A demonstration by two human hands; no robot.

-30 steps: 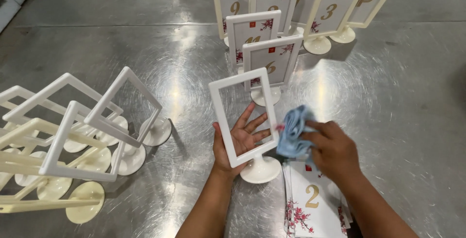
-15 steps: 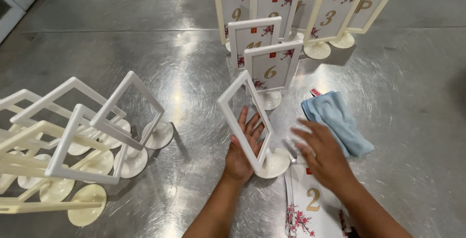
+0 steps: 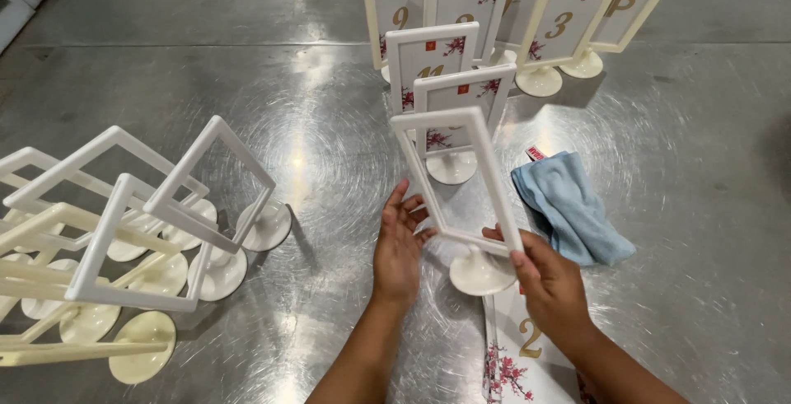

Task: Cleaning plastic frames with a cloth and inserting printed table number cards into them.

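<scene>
Holding an empty cream frame (image 3: pixel 456 190) upright on its round foot, my left hand (image 3: pixel 398 249) lies flat and spread against the frame's left edge, while my right hand (image 3: pixel 550 276) pinches the lower right corner between thumb and fingers. The frame stands on the steel table (image 3: pixel 247 58), just in front of 7 filled frames (image 3: pixel 461 33), each with a flowered number card in it. By my reckoning those are done. About 6 empty frames (image 3: pixel 140 214) wait in a cluster at the left. A loose number card (image 3: pixel 527 346) lies beside my right wrist, and a blue cloth (image 3: pixel 573 206) rests just right of the frame, not in hand.
</scene>
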